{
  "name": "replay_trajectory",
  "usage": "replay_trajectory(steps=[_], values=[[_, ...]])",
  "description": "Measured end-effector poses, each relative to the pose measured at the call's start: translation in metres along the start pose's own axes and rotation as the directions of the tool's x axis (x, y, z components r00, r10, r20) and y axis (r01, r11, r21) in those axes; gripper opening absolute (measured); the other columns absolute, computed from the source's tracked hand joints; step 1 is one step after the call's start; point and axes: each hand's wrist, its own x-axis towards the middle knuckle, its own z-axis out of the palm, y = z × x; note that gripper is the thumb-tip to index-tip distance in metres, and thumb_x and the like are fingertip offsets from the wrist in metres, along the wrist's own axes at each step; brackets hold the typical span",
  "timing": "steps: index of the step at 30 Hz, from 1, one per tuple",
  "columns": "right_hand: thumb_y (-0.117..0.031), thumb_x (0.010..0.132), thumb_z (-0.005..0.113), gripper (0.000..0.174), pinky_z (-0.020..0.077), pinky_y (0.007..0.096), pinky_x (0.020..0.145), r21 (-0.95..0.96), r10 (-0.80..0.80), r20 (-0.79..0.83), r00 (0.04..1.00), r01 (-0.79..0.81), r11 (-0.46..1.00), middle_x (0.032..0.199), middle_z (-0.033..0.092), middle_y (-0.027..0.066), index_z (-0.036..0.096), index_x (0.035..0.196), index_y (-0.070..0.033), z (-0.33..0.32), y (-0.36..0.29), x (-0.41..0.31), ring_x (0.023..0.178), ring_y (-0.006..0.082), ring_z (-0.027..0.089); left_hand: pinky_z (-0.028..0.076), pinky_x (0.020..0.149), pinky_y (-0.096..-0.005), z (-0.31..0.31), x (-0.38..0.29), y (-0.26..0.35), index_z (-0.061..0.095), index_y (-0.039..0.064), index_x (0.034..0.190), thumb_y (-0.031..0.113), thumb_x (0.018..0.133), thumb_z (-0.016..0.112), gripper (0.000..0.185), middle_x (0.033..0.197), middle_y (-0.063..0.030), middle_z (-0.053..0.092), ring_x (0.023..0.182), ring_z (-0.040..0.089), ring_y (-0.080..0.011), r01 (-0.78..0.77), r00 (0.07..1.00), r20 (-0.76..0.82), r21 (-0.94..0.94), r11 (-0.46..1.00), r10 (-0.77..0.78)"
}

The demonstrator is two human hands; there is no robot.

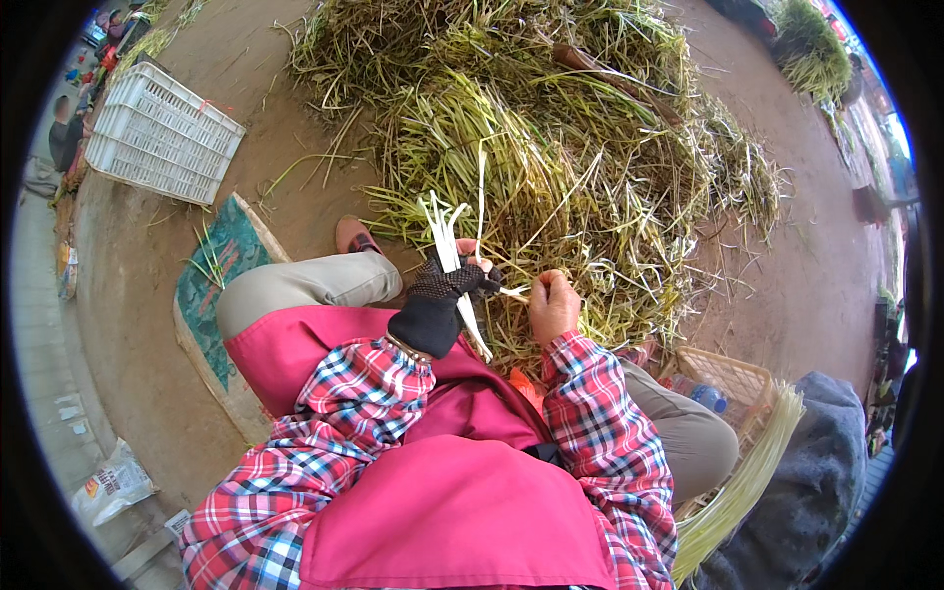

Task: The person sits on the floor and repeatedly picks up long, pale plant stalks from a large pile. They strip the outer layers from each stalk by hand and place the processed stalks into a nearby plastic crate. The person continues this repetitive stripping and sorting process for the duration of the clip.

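Observation:
My left hand (441, 289), in a black fingerless knit glove, grips a few pale white plant stalks (445, 236). Their ends stick out above and below the fist. One thin pale leaf (481, 192) rises from the fingertips and bends near its top. Just to the right is my bare right hand (556, 304), fingers curled, pinching the end of a light strand (514, 292) that runs to the left fingertips. Both hands are over the near edge of a large heap of green and yellowed leaves (472, 140), in front of my pink apron (457, 509).
A white plastic crate (166, 133) stands at the upper left. By my left knee lies a green patterned board (221, 287). On the right are a tan plastic basket (726, 369), a blue-capped bottle (709, 398) and a bundle of long pale stalks (745, 487). People sit at the far left.

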Motion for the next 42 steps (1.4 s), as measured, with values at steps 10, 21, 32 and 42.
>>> replay_trajectory(steps=[10,21,32,42], values=[[-0.009,0.075,0.051,0.005,0.0439,0.0419,0.055,-0.2,0.023,-0.145,0.989,-0.053,0.978,0.067,0.055,0.0179,0.054,0.075,-0.006,-0.008,0.057,0.002,0.062,0.0358,0.055,0.044,0.059,-0.0245,-0.006,0.016,0.003,0.044,0.0,0.105,0.005,0.076,0.061,0.034,0.075,-0.0062,0.055,0.069,0.055,-0.0134,-0.055,0.998,0.005,0.218,0.974,0.055],[-0.021,0.082,0.052,0.033,0.0439,0.0361,0.078,-0.285,-0.13,0.01,0.991,0.127,0.95,0.105,0.05,0.0142,0.049,0.112,-0.008,-0.082,0.002,0.019,0.094,0.0291,0.051,0.042,0.05,-0.0187,0.015,0.009,0.012,0.046,0.007,0.092,0.002,0.076,0.058,0.021,0.075,-0.0043,0.053,0.063,0.052,-0.0107,-0.055,0.995,-0.078,0.176,0.983,0.07],[-0.021,0.088,0.043,0.025,0.0447,0.0342,0.066,0.292,-0.181,0.581,0.794,0.005,0.956,0.076,0.056,0.0142,0.053,0.098,0.0,-0.044,-0.042,-0.02,0.071,0.026,0.056,0.038,0.041,-0.0162,0.035,0.007,0.014,0.046,0.008,0.092,0.004,0.078,0.056,0.018,0.076,-0.0056,0.057,0.059,0.054,-0.0116,-0.012,1.0,-0.027,-0.09,0.996,0.009],[-0.024,0.089,0.043,0.025,0.0407,0.0307,0.056,0.489,-0.189,0.459,0.868,-0.069,0.87,0.064,0.049,0.0078,0.053,0.093,-0.001,-0.055,-0.05,-0.018,0.058,0.0185,0.047,0.047,0.051,-0.0233,0.054,-0.001,0.015,0.047,0.008,0.096,0.006,0.078,0.057,0.021,0.077,-0.0059,0.057,0.064,0.057,-0.0152,0.07,0.997,-0.005,-0.05,0.996,-0.071]])
